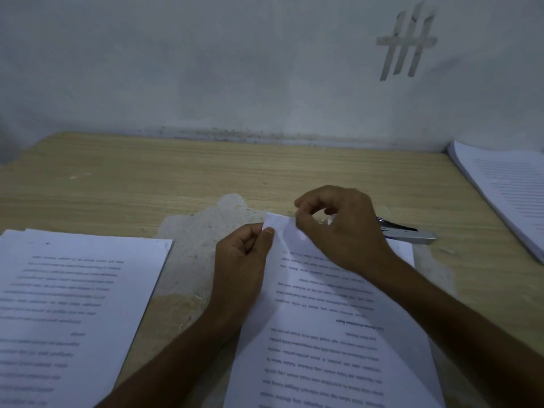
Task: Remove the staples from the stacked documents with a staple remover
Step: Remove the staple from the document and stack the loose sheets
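Head view: left hand (241,254) & right hand (338,228) both pinched the lifted corner of the white printed document (323,334) on the pale wooden table (206,166); staple not visible. Silver metal staple remover (412,231) lay unheld just behind. Best keep corner taut, pull straight w/o tearing.

Left hand (241,254): pinches the lifted top corner of the document (323,334), frame centre.
Right hand (338,228): pinches the same corner.
Silver tool (412,231): on the table (147,172), right of centre.
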{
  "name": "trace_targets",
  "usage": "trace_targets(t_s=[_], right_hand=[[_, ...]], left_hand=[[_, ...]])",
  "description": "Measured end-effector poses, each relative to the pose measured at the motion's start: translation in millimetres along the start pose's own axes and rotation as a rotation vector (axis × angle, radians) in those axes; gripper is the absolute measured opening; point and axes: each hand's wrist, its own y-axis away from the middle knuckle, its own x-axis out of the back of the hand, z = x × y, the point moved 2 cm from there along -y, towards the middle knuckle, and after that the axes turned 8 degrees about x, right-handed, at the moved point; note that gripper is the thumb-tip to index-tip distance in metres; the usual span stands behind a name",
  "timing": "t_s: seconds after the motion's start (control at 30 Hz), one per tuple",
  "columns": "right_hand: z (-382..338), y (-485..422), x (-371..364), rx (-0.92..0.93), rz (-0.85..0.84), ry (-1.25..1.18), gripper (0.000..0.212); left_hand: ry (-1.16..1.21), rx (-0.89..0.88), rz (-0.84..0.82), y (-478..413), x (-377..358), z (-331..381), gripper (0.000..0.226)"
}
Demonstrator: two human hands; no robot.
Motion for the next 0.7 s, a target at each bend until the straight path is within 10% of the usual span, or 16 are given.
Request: trace_targets(t_s=[0.7], right_hand=[[69,-25,47,-0.165,-0.130,0.421,0.016]], left_hand=[[-0.055,0.032,-0.040,-5,-3,-8,0.016]])
